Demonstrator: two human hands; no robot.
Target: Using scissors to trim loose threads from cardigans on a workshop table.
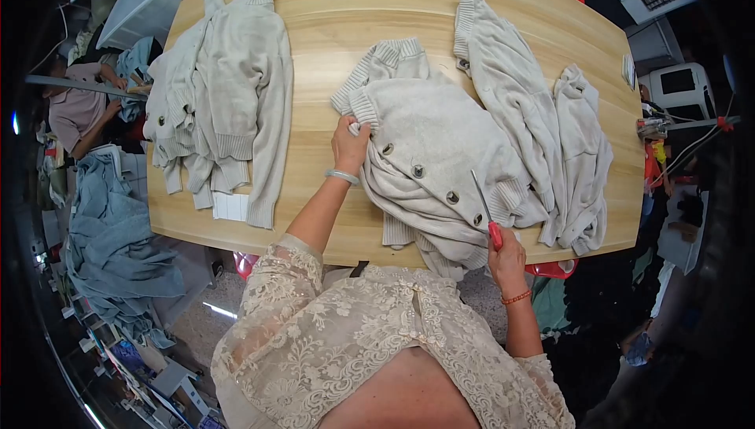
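A cream knit cardigan [452, 126] with a row of dark round buttons lies on the wooden table in front of me. My left hand [350, 146] is closed on its ribbed edge, at the cardigan's left side. Closed around the red handle of a slim tool [495, 234] is my right hand [507, 257], near the lower buttons. The tool's long thin metal blade points up and away over the knit; whether it is a pair of scissors I cannot make out. My fingers partly hide the handle.
More cream knit garments [240, 67] lie piled on the table's left side, and others [582, 162] on its right. A white paper [230, 207] sticks out under the left pile. Blue-grey fabric [118, 232] hangs off to the left, where another person [79, 103] sits.
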